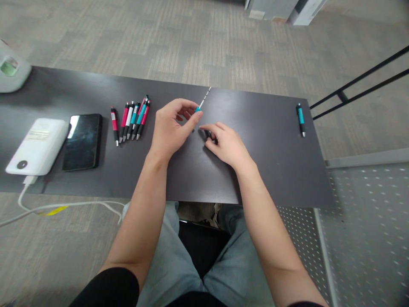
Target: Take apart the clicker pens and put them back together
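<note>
In the head view my left hand (174, 123) pinches a teal pen barrel (198, 109) between thumb and fingers. A thin white refill with dark bands (205, 99) sticks out of its far end, slanting up and right. Most of the barrel is hidden by the fingers. A tiny dark piece (193, 130) shows just under that thumb. Close by on the right, my right hand (225, 143) rests low over the table with bent fingers. Something dark lies between its thumb and forefinger, too small and shaded to name.
Several red, white and teal pens (124, 121) lie side by side on the dark table (204, 179). A black phone (83, 143) and a white power bank (38, 147) with a cable are further left. One teal pen (300, 120) lies near the right edge.
</note>
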`<state>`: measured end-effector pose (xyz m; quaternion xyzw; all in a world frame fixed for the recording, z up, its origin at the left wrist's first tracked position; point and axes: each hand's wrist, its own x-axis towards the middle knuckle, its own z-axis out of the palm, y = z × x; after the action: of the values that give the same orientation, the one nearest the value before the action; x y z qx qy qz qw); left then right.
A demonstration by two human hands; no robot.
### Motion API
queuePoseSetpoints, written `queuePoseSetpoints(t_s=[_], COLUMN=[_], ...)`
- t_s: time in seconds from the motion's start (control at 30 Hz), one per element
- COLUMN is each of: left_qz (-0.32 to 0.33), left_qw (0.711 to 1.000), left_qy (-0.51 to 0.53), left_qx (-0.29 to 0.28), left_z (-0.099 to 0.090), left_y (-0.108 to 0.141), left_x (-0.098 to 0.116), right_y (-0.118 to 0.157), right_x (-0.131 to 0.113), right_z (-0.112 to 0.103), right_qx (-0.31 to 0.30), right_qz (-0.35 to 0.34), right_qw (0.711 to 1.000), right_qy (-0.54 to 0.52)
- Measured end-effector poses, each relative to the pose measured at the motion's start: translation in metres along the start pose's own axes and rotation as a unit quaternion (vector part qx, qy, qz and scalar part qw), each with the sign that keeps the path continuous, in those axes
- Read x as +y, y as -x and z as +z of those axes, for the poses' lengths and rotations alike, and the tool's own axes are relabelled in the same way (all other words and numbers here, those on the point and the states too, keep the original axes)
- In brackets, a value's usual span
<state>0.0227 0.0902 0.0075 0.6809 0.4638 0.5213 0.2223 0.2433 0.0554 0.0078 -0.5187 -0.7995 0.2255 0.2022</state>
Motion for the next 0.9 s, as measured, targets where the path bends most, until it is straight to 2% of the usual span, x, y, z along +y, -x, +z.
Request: queuePoseSetpoints(t_s=[0.13,0.37,0.43,0.5,0.6,0.67,0.77,0.9], left_qz=[0.002,-0.005,0.002,0.008,0.009,0.007,0.014,0.035], left_qw=[1.000,1.000,0.999,0.999,0.997,0.996,0.994,0.993], left_qy=[-0.003,-0.021,-0.021,-0.023,-0.028,-0.030,-0.034,-0.026], left_qx=[-0.004,-0.020,-0.031,-0.047,-0.071,-0.086,-0.101,-0.110], left_z=[-0.001,-0.002,-0.003,-0.003,-0.004,-0.004,-0.004,-0.005], left_y=[0.000,0.000,0.001,0.001,0.001,0.001,0.002,0.002], left_x=[0.003,0.003,0.002,0.002,0.002,0.003,0.005,0.007], right_y=[-0.002,0.000,-0.001,-0.003,-0.009,-0.012,-0.015,-0.015], right_x=[-0.007,0.004,0.012,0.023,0.042,0.055,0.068,0.072], right_z=[-0.005,0.000,0.002,0.003,0.002,-0.001,-0.005,-0.006], right_qx=[-0.011,0.016,0.051,0.117,0.253,0.320,0.353,0.356], right_qz=[0.016,0.031,0.037,0.045,0.053,0.035,-0.008,-0.024], right_qw=[1.000,0.998,0.991,0.976,0.933,0.902,0.879,0.878], right_qy=[0.012,-0.056,-0.114,-0.177,-0.251,-0.288,-0.321,-0.319])
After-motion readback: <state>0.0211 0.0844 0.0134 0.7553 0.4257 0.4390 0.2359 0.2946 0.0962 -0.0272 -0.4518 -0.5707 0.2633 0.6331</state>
